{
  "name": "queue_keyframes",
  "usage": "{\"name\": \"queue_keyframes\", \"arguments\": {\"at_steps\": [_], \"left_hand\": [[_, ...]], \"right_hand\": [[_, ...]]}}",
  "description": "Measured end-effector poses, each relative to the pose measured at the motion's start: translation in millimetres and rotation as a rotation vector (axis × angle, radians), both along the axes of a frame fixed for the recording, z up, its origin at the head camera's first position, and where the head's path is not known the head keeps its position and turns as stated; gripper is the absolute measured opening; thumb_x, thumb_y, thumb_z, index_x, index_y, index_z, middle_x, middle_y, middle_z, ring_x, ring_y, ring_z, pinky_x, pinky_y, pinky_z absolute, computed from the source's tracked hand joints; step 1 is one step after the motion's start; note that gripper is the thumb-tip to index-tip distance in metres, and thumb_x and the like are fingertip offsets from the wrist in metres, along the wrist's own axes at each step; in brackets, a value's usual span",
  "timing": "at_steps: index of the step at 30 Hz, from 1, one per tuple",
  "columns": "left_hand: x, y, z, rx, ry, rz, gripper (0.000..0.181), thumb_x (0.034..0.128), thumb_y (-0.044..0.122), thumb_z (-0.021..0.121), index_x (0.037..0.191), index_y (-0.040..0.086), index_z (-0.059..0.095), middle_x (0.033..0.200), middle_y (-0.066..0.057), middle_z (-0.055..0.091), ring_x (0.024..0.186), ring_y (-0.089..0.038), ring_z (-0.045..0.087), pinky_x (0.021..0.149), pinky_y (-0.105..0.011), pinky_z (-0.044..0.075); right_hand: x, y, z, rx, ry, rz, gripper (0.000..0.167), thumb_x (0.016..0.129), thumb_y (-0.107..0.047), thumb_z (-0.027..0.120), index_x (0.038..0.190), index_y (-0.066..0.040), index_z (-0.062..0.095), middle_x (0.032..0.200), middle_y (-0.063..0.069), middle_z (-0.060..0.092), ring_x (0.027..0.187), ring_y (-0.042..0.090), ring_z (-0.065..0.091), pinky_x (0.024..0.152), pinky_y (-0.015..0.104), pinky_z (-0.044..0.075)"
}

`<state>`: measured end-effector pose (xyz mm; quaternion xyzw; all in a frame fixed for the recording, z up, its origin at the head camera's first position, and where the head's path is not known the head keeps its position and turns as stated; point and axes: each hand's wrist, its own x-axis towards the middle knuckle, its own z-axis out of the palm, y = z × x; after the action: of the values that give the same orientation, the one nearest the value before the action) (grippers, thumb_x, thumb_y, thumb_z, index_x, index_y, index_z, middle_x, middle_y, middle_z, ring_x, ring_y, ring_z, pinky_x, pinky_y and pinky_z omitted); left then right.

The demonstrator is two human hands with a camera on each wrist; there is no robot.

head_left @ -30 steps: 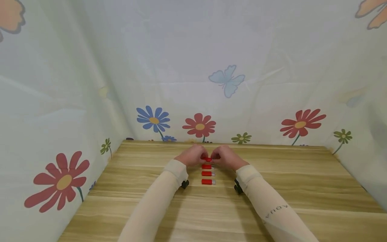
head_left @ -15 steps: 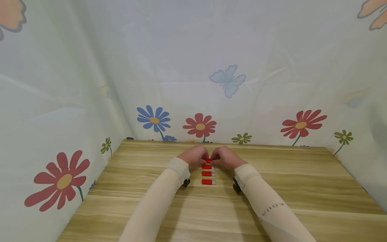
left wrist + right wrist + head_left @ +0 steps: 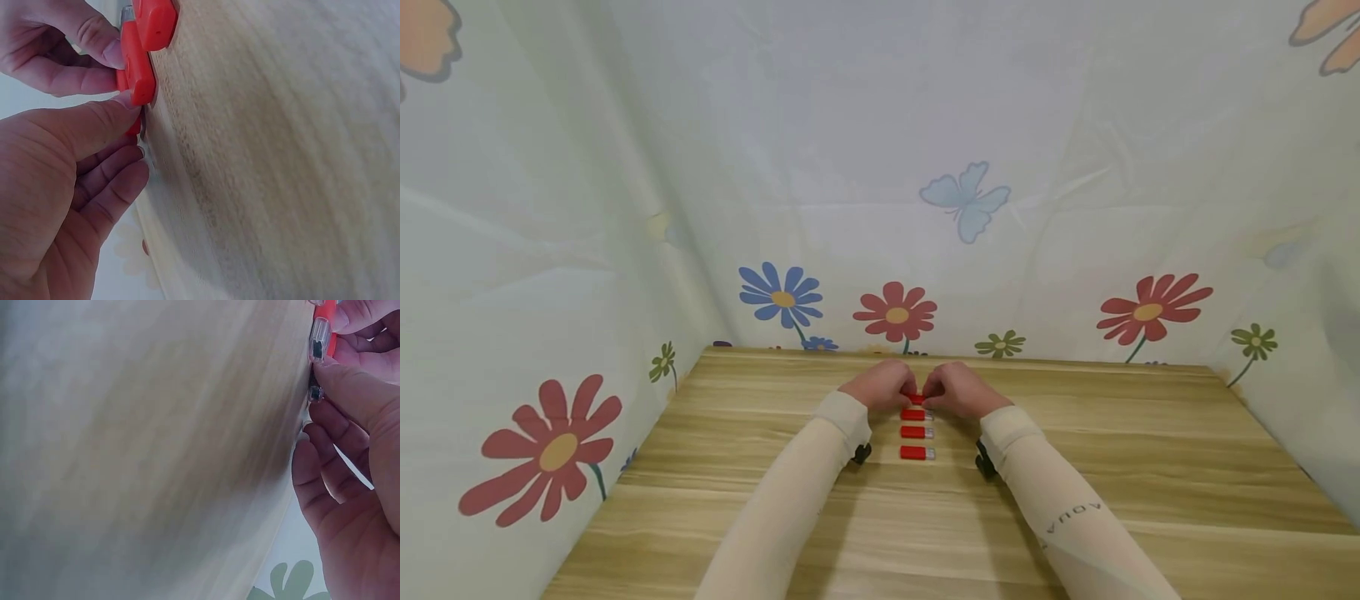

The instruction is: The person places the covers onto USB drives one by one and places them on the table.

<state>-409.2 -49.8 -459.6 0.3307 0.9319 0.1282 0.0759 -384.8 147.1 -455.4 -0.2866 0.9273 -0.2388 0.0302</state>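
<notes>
Red USB sticks with clear ends lie in a column on the wooden table, among them a nearest one, a second and a third. Both hands meet at the farthest USB stick. My left hand pinches its red end between thumb and fingers. At the other end, my right hand pinches the clear part. The left thumb in the left wrist view lies close to the third stick; fingers partly hide the held one.
The wooden table extends to both sides and towards the person. Behind it hangs a white curtain printed with flowers and a butterfly, close beyond the hands. Another curtain side borders the table on the left.
Both hands have drawn the farthest USB stick slightly towards the person, closer to the third one. Over the last half second they have hardly moved. The other sticks stay where they were.
</notes>
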Motion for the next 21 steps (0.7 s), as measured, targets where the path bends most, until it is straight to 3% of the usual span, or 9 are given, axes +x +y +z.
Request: {"name": "queue_keyframes", "arguments": {"at_steps": [9,14,21], "left_hand": [[2.3,-1.1,1.7,0.014,0.002,-0.009,0.004,0.0927,0.018,0.077,0.091,0.021,0.078,0.079,0.01,0.068,0.074,-0.01,0.06,0.074,-0.021,0.053],[5.1,-1.8,5.2,0.008,-0.017,0.019,0.002,0.0931,0.019,0.076,0.094,0.018,0.079,0.08,0.008,0.068,0.074,-0.012,0.06,0.074,-0.022,0.053],[-0.8,-8.2,-2.6,0.038,-0.062,0.057,0.003,0.0919,0.022,0.078,0.094,0.019,0.077,0.082,0.007,0.068,0.076,-0.014,0.06,0.073,-0.024,0.053]], "right_hand": [[-0.6,2.5,-1.7,-0.016,-0.044,-0.023,0.008,0.088,-0.013,0.081,0.095,-0.01,0.079,0.089,-0.001,0.075,0.081,0.013,0.065,0.084,0.035,0.059],[-1.0,4.1,-1.5,-0.015,-0.05,-0.026,0.007,0.088,-0.013,0.08,0.095,-0.011,0.079,0.089,-0.001,0.075,0.083,0.014,0.066,0.085,0.036,0.059],[-1.8,10.9,-3.2,-0.038,-0.083,-0.053,0.011,0.088,-0.019,0.081,0.097,-0.013,0.079,0.092,-0.002,0.074,0.084,0.013,0.065,0.085,0.035,0.058]]}}
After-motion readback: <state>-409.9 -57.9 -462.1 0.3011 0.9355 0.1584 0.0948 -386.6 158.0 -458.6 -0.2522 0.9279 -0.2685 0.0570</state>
